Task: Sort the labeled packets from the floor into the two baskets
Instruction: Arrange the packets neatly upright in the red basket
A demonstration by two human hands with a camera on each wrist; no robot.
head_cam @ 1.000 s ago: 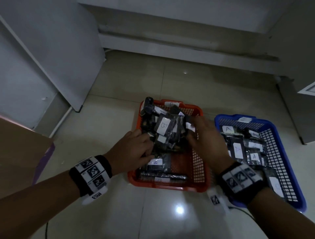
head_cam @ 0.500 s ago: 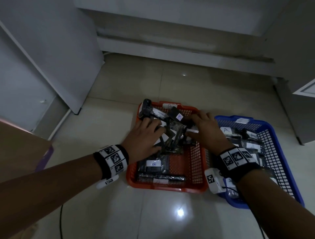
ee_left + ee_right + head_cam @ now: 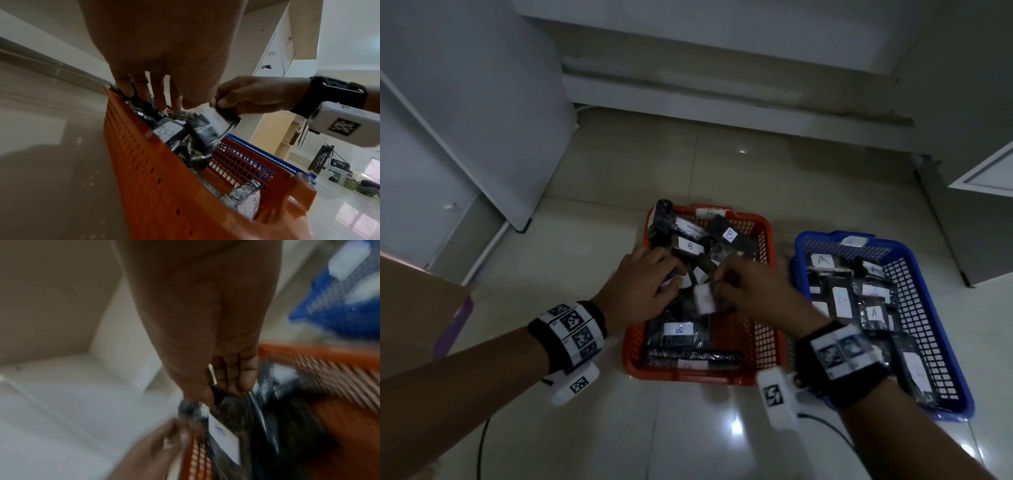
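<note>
Two shallow plastic baskets with lattice walls sit side by side on the glossy tiled floor [image 3: 592, 192], the orange basket [image 3: 767, 329] on the left and the blue basket [image 3: 924, 308] on the right, close together. Both hold dark, crinkly, shiny packets, each with a white paper label stuck on. In the orange basket the labels that can be read say "B": one on a packet [image 3: 690, 245] near the far end, one on a tilted black packet [image 3: 729, 235] beside it, and one on a flat packet [image 3: 678, 329] near the front. In the blue basket the readable labels say "A", for instance on the packet [image 3: 823, 261] at the far left corner and on another packet [image 3: 873, 312] in the middle. A small white tag is fixed on the far rim of each basket.

The right hand [image 3: 756, 291] is over the middle of the orange basket, thumb and fingertips pinching the top edge of a small labelled packet [image 3: 213, 120] held just above the heap; its letter is too blurred to read, I think. The left hand [image 3: 643, 287] reaches into the same heap with fingers spread and pointing down among the packets; whether it grips anything cannot be told. Both wrists wear black bands with checkered black-and-white markers.
</note>
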